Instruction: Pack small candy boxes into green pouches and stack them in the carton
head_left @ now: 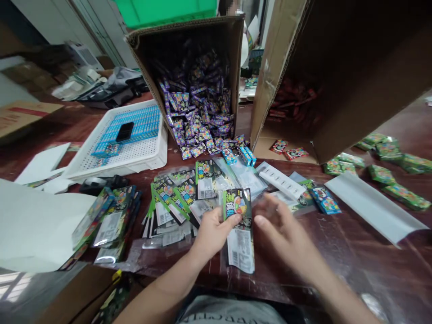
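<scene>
Held in my left hand [216, 229] is a printed plastic packet [240, 247] with a black and green top and a pale text panel. My left thumb presses on its front, and the fingers go behind it. Just right of the packet, my right hand [278, 220] is slightly blurred, with thumb and fingers apart and nothing between them. Similar packets [178, 193] lie fanned out beyond my left hand. Clear plastic sleeves [248, 177] and a white strip with small printed marks [281, 180] lie past my right hand. A blue packet [324, 200] is farther right.
A tipped cardboard box [241, 81] spills small purple packets [199, 117]. Another box [283, 49] holds red ones. At left, a white basket [148, 159] contains blue boxes and a black phone [124, 131]. Filled packets [116, 216] are stacked nearer. Green packs [405, 180] lie right.
</scene>
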Action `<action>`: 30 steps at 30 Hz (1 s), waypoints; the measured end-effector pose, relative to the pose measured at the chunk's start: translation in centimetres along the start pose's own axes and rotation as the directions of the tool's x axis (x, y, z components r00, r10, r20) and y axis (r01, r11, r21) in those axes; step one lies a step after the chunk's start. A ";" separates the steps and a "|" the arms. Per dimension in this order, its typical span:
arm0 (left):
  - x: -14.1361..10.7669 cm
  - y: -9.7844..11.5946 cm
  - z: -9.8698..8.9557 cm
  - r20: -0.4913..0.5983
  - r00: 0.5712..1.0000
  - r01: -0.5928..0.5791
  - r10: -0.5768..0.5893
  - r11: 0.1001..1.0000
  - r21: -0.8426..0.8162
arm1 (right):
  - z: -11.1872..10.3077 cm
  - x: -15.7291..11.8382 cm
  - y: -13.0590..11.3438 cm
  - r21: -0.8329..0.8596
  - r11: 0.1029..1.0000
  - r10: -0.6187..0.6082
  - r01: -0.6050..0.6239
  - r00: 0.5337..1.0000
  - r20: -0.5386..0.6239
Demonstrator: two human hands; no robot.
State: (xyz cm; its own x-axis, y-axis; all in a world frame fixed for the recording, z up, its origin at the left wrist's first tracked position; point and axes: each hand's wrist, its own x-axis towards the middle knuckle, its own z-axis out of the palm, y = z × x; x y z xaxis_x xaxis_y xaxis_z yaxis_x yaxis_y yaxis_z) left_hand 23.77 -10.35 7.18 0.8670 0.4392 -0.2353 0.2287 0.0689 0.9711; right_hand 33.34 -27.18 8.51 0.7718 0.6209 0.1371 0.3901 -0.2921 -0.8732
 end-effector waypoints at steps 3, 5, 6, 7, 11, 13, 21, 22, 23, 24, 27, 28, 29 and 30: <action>-0.2 -1.8 1.5 -0.059 0.998 0.002 0.003 0.997 0.083 | 4.0 -2.2 1.7 -0.113 0.974 0.204 -0.198 0.978 0.037; -0.6 -3.1 2.1 -0.085 0.996 0.008 0.012 0.974 0.226 | 5.6 -3.0 3.1 -0.254 0.924 0.287 -0.285 0.957 -0.027; -0.7 -3.7 2.2 -0.098 0.994 -0.009 0.040 0.953 0.302 | 6.0 -3.2 3.9 -0.310 0.899 0.306 -0.309 0.950 -0.059; -0.6 -4.2 2.2 -0.116 0.989 -0.047 0.097 0.927 0.372 | 6.2 -3.3 4.6 -0.359 0.876 0.319 -0.321 0.945 -0.068; 2.9 -2.8 0.2 -0.200 0.818 -0.298 0.539 0.696 0.653 | 5.5 -3.2 6.1 -0.537 0.788 0.371 -0.303 0.928 0.021; 7.0 -0.4 -1.3 -0.171 0.731 -0.296 0.661 0.532 0.793 | 4.6 -2.5 5.8 -0.634 0.737 0.352 -0.235 0.934 0.064; 22.6 4.5 -2.6 -0.127 0.937 0.015 0.325 0.326 0.945 | 0.2 14.3 2.2 -0.716 0.619 -0.269 0.322 0.944 0.192; 23.2 4.0 -2.4 -0.111 0.947 0.011 0.302 0.314 0.949 | 0.3 17.4 1.9 -0.725 0.601 -0.244 0.336 0.941 0.234; 23.6 3.5 -2.2 -0.095 0.954 0.005 0.284 0.303 0.953 | 0.6 20.4 1.7 -0.724 0.595 -0.242 0.349 0.937 0.253; 23.9 3.0 -2.2 -0.080 0.959 -0.003 0.271 0.294 0.956 | 1.2 23.2 1.5 -0.718 0.591 -0.243 0.368 0.930 0.277; 24.3 2.0 -2.5 -0.045 0.969 -0.023 0.245 0.266 0.964 | 4.0 29.3 1.3 -0.704 0.594 -0.206 0.390 0.919 0.336; 24.4 1.9 -2.7 -0.032 0.972 -0.029 0.233 0.253 0.967 | 4.9 30.4 1.3 -0.701 0.599 -0.186 0.387 0.919 0.348; 24.6 1.9 -2.9 -0.018 0.975 -0.036 0.221 0.239 0.970 | 5.7 31.2 1.2 -0.699 0.605 -0.167 0.381 0.920 0.356; 24.7 2.0 -3.1 -0.001 0.978 -0.046 0.210 0.223 0.974 | 6.2 31.6 1.1 -0.696 0.613 -0.154 0.374 0.921 0.359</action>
State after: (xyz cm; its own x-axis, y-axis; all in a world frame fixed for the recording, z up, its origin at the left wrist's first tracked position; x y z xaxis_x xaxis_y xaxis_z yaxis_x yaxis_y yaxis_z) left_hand 44.27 3.40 3.42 0.8951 0.4451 -0.0264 0.4418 -0.8773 0.1874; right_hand 55.04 -3.39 8.96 0.4701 0.8777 0.0931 0.8773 -0.4530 -0.1587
